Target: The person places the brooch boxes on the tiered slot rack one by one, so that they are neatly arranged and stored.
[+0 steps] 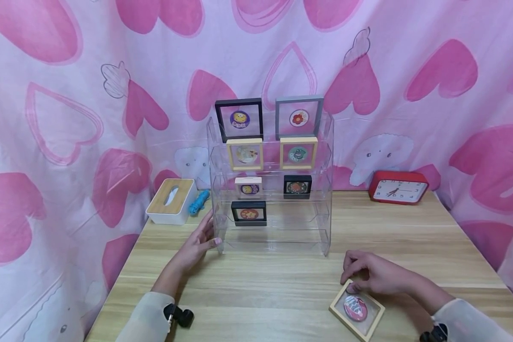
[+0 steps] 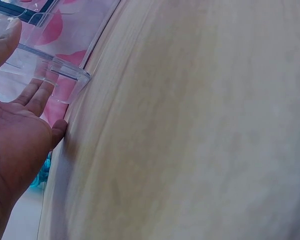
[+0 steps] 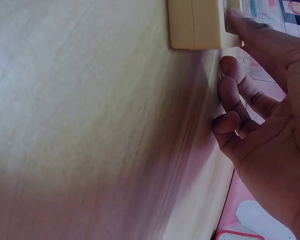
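My right hand (image 1: 378, 273) pinches the upper corner of a light wood display frame (image 1: 335, 304), thumb over its face and fingers at its outer edge. Inside the frame sits a pink round badge (image 1: 356, 308). In the right wrist view, the thumb overlaps the frame's side (image 3: 197, 25) and the other fingers curl just below it. On the left, my left hand (image 1: 198, 240) rests with fairly straight fingers along the side of a clear tiered stand (image 1: 278, 247). The left wrist view shows the thumb at the stand's front edge and the fingers behind its clear panel (image 2: 72, 72).
Several small framed badges stand on the tiers, including a black frame (image 1: 249, 223) low on the left and a grey frame (image 1: 278, 118) on top. A tissue box (image 1: 168, 218) and blue cord bundle (image 1: 199, 203) lie left; a red clock (image 1: 399, 202) stands back right.
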A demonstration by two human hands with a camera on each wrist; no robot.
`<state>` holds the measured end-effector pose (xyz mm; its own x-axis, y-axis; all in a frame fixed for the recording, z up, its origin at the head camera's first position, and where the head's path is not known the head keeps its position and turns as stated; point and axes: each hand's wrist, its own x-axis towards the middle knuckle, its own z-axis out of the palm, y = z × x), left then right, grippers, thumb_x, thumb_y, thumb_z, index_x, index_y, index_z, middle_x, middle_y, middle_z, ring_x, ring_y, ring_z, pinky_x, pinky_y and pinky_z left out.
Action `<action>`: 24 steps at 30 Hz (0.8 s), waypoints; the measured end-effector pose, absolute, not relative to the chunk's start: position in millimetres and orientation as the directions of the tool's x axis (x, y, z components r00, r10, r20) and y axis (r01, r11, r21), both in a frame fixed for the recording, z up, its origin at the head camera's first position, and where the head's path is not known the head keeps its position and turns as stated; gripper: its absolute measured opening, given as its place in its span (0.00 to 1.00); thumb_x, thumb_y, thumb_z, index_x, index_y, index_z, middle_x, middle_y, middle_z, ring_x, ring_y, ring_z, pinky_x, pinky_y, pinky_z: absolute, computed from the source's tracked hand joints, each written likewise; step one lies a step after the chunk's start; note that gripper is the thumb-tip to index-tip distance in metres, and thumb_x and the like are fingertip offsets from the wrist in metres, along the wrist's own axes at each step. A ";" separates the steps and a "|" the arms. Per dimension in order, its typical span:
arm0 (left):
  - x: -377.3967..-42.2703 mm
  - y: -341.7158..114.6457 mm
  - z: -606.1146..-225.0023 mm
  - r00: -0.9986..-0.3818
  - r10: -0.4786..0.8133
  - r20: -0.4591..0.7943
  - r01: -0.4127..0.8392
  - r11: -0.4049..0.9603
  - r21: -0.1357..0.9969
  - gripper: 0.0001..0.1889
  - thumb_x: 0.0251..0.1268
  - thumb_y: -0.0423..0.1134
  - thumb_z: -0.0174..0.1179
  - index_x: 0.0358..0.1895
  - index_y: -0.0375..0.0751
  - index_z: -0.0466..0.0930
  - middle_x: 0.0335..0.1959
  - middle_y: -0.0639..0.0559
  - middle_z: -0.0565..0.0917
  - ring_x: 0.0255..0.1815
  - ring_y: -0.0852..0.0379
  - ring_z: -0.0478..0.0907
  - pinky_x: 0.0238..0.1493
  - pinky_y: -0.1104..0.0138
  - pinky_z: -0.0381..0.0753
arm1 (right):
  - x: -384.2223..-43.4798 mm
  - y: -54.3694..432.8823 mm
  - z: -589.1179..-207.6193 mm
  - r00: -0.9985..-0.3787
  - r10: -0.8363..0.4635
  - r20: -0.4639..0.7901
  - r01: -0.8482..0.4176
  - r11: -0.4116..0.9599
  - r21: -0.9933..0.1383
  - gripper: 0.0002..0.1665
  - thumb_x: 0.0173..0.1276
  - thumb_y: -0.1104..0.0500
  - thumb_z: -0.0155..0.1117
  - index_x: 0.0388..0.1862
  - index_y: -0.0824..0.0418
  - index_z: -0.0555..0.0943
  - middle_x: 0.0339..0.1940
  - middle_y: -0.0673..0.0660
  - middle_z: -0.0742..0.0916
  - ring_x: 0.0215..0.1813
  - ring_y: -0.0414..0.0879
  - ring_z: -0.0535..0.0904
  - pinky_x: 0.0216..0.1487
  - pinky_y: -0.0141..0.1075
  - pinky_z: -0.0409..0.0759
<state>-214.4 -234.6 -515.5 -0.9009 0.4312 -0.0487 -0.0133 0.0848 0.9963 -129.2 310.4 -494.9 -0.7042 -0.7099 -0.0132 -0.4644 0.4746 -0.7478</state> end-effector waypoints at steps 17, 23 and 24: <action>-212.6 -233.4 -513.3 -0.907 0.418 -0.061 -0.020 0.102 0.995 0.49 0.85 0.28 0.55 0.92 0.76 0.40 0.95 0.45 0.45 0.95 0.33 0.40 0.90 0.32 0.44 | -130.8 313.7 -489.2 -0.712 -0.698 -0.078 -0.391 0.486 -0.782 0.06 0.77 0.48 0.75 0.49 0.41 0.94 0.48 0.47 0.88 0.49 0.44 0.84 0.47 0.32 0.84; -212.3 -231.5 -512.0 -0.908 0.412 -0.074 -0.046 0.077 0.996 0.50 0.84 0.27 0.56 0.91 0.79 0.42 0.95 0.48 0.46 0.95 0.35 0.42 0.90 0.33 0.43 | -132.9 314.0 -484.2 -0.701 -0.713 -0.021 -0.426 0.442 -0.789 0.07 0.79 0.53 0.73 0.51 0.46 0.93 0.47 0.46 0.92 0.46 0.34 0.84 0.43 0.31 0.87; -212.2 -231.5 -511.9 -0.908 0.412 -0.074 -0.046 0.076 0.996 0.50 0.84 0.27 0.56 0.91 0.79 0.42 0.95 0.49 0.46 0.95 0.35 0.42 0.90 0.33 0.43 | -133.5 314.3 -483.1 -0.704 -0.710 -0.014 -0.429 0.441 -0.788 0.07 0.80 0.54 0.72 0.51 0.47 0.93 0.46 0.46 0.93 0.45 0.33 0.84 0.42 0.31 0.86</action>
<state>-212.2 -231.5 -511.9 -0.9084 0.4116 -0.0738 -0.0463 0.0764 0.9960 -133.5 314.3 -483.1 -0.7038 -0.7103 -0.0140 -0.4295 0.4411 -0.7880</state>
